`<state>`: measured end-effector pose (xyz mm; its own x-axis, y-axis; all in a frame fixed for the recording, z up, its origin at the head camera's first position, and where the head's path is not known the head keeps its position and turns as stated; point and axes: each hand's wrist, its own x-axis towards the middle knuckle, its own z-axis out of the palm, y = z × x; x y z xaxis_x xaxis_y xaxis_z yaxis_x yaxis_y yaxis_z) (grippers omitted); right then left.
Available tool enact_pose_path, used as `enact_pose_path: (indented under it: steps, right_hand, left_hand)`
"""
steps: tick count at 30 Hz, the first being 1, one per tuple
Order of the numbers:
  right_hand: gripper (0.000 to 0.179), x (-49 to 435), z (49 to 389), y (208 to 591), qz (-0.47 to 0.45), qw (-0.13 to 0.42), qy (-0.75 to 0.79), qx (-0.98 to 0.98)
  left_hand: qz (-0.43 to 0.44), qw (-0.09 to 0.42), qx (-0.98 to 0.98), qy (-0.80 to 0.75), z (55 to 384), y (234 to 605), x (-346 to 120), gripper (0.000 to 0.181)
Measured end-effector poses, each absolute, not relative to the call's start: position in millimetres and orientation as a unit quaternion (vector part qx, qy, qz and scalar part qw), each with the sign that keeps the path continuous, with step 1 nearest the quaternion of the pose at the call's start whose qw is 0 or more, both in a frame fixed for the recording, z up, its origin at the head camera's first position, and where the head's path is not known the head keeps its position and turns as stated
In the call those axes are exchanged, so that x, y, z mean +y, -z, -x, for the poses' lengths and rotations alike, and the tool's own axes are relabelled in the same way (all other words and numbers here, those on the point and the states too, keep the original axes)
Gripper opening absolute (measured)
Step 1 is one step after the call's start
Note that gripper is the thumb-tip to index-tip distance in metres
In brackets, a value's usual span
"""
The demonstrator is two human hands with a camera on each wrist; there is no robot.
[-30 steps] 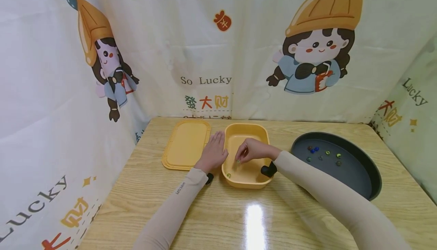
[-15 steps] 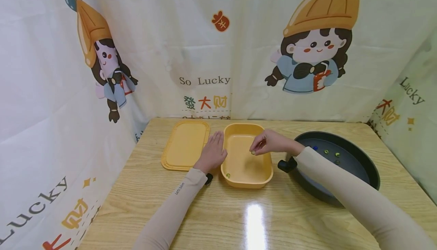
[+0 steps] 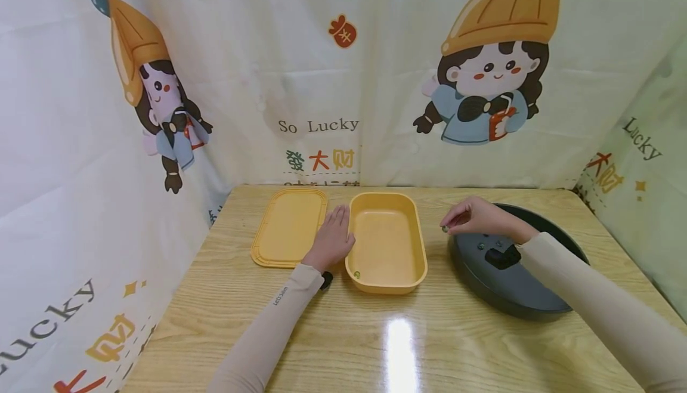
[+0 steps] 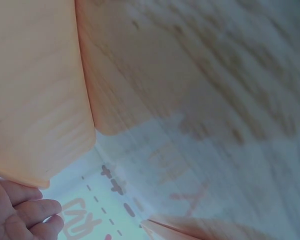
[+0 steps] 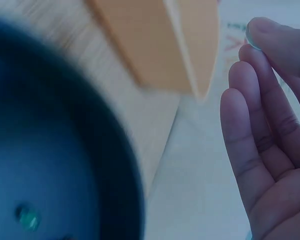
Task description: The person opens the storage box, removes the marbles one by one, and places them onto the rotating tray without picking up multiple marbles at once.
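Observation:
My right hand pinches a small greenish glass marble between thumb and fingertip, just past the left rim of the dark round pan. In the right wrist view only a sliver of that pinched marble shows beside the thumb. My left hand lies with straight fingers along the left rim of the yellow plastic box. One yellowish marble sits in the box's near left corner. Small marbles lie in the pan, others hidden behind the right hand and wrist.
A flat yellow lid lies on the wooden table, left of the box. Printed cloth hangs behind and at both sides. A black wrist camera hangs under my right wrist, over the pan.
My right hand has moved right, up out of the box and over to the pan's left side, carrying the pinched marble. The left hand has stayed at the box rim.

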<state>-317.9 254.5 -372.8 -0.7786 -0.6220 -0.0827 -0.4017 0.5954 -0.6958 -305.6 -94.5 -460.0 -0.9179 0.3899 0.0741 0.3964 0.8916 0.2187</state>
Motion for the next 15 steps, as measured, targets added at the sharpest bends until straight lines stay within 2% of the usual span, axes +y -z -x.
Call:
enact_pose_path:
  steps: [15]
  right_hand:
    - [0.029, 340, 309, 401, 0.205, 0.17, 0.34, 0.902]
  left_hand:
    - [0.197, 0.013, -0.974, 0.114, 306, 461, -94, 0.062]
